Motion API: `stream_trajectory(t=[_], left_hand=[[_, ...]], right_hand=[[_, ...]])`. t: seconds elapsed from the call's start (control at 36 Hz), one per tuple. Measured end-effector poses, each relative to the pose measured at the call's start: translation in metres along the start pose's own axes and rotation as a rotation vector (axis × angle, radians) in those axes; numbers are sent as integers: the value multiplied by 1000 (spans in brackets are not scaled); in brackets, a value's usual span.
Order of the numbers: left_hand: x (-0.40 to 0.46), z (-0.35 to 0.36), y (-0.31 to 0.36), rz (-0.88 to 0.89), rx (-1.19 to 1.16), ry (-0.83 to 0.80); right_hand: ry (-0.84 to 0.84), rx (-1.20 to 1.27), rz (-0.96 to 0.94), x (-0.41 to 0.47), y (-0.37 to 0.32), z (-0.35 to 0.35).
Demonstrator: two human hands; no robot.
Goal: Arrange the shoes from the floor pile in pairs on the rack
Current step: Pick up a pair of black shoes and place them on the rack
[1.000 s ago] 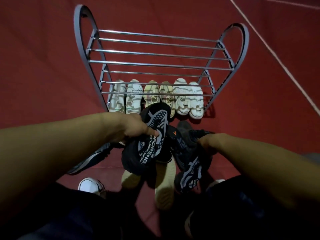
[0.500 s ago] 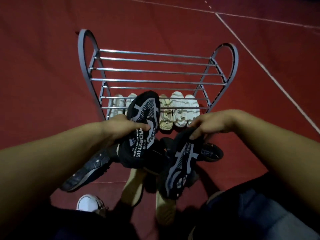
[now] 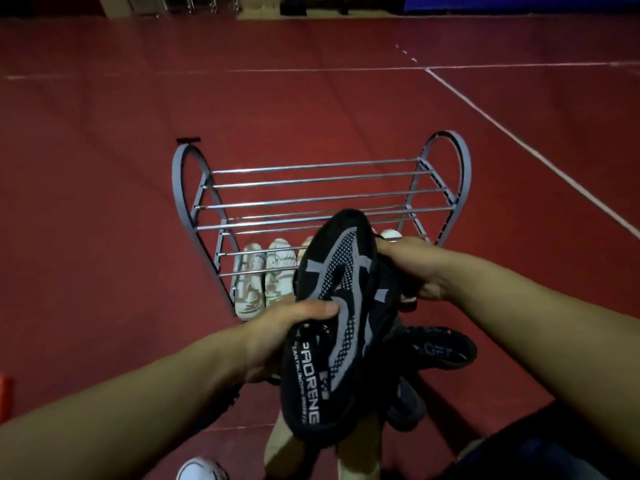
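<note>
Gripping one black shoe point(image 3: 329, 327) sole-up in the left hand point(image 3: 277, 327), thumb curled over its edge; clasping its partly hidden mate point(image 3: 386, 289) in the right hand point(image 3: 412, 268), soles stacked. Pairing the two in front of the rack point(image 3: 318, 199), above the floor pile point(image 3: 440, 348). Next, likely setting both side by side on a free shelf, white shoes point(image 3: 263, 275) already filling the lowest.

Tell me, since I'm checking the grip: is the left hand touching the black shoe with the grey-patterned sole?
Touching. The head view shows the left hand gripping the black shoe, its thumb pressed flat across the sole.
</note>
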State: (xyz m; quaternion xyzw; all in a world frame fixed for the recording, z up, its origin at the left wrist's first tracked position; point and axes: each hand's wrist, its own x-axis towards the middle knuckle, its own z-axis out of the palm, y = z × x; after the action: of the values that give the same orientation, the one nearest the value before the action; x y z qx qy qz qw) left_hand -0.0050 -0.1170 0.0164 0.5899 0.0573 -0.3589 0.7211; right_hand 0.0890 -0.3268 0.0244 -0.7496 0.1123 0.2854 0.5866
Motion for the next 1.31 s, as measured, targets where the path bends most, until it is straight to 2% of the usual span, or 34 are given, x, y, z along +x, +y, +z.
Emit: stream_trajectory(t=[0.08,0.19,0.25,0.36,0.44,0.56,0.64,0.75,0.83,0.89,0.94,1.06,1.19,1.31], left_hand=[[5,6,-6,17,-94,49],[6,12,3,62,-238,133],[8,7,12,92,-301,219],[10,-14,28,132,-275,376],[6,-32,27,64,-234,386],[0,-45,11,-110,-196,360],[0,-53,3,-212,-197,293],[-1,-71,-1,-342,-166,273],[0,-86,-3,-328,-296,371],[1,-98,-3,-307,-296,412],[-1,-105,-2,-298,-249,426],[1,-105,-4,-280,-179,413],[10,-99,-10,-274,-234,367],[19,-96,-12,-174,-294,437]], right_hand=[[6,122,55,-2,-2,2],[-29,408,82,-10,-8,12],[-39,351,102,-21,-4,26],[-210,333,244,-38,21,71],[-167,403,337,-49,37,97],[-162,432,509,-53,56,114],[-51,391,572,-46,67,121],[193,307,480,-27,73,123],[299,338,389,-7,72,116],[330,338,331,6,67,113],[332,335,268,17,63,113],[228,327,165,33,58,121],[169,358,244,47,55,124],[157,373,244,61,51,122]])
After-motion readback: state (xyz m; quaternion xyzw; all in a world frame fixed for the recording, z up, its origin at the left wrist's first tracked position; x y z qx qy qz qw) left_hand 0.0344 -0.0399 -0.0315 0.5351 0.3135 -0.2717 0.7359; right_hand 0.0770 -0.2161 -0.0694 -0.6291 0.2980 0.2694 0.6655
